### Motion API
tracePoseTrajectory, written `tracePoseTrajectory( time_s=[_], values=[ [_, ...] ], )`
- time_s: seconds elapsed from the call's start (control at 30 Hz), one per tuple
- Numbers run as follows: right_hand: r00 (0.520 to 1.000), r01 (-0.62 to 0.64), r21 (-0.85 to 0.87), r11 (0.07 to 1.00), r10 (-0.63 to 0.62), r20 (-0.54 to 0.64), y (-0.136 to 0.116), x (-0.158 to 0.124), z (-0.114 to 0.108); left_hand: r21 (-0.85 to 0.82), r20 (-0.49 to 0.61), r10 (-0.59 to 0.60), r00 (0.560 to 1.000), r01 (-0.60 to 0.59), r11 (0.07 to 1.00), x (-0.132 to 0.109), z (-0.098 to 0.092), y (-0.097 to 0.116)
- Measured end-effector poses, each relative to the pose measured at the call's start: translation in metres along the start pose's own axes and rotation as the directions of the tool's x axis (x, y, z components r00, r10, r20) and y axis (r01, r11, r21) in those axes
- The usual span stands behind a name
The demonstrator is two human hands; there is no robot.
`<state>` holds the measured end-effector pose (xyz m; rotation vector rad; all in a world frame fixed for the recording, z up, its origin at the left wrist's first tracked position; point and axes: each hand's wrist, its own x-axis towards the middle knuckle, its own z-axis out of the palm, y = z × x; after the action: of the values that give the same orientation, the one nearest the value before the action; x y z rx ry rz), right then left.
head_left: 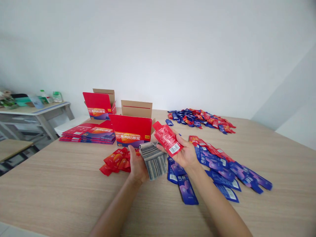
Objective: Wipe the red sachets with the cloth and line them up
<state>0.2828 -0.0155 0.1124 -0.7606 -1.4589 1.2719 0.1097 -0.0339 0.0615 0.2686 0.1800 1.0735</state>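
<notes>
My right hand (185,152) grips a red sachet (168,138), its barcode side facing up, above the middle of the table. In my left hand (138,166) is a striped grey-and-blue cloth (153,159), held between thumb and fingers. The cloth's far edge comes close to the red sachet; whether they touch is unclear. Beside my left hand lies a pile of red sachets (118,160). Under and right of my right hand, several blue sachets (186,189) lie on the table, with more red sachets (206,144) among them.
An open red box (132,126) stands just beyond my left hand, with another open box (98,103) behind it. Flattened cartons (86,133) are stacked to the left. A mixed sachet heap (199,119) lies at the back. A side desk (37,109) stands far left.
</notes>
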Motion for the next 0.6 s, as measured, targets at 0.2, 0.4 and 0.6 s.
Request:
tracePoseTrajectory(
  time_s=[0.2,0.4,0.6],
  values=[
    [0.998,0.023,0.103,0.994,-0.018,-0.058,0.012,0.001,0.011,-0.031,-0.031,0.057,0.998,-0.058,0.998,-0.002,0.01,0.001],
    [0.993,0.098,0.218,0.971,-0.08,-0.091,0.013,0.002,0.021,-0.041,0.014,0.007,1.0,-0.006,0.999,-0.002,0.005,-0.001],
    [0.96,0.209,-0.022,0.978,-0.21,-0.184,0.026,0.001,0.03,-0.029,0.067,-0.01,0.998,0.012,1.0,-0.002,0.004,-0.002]
  ],
)
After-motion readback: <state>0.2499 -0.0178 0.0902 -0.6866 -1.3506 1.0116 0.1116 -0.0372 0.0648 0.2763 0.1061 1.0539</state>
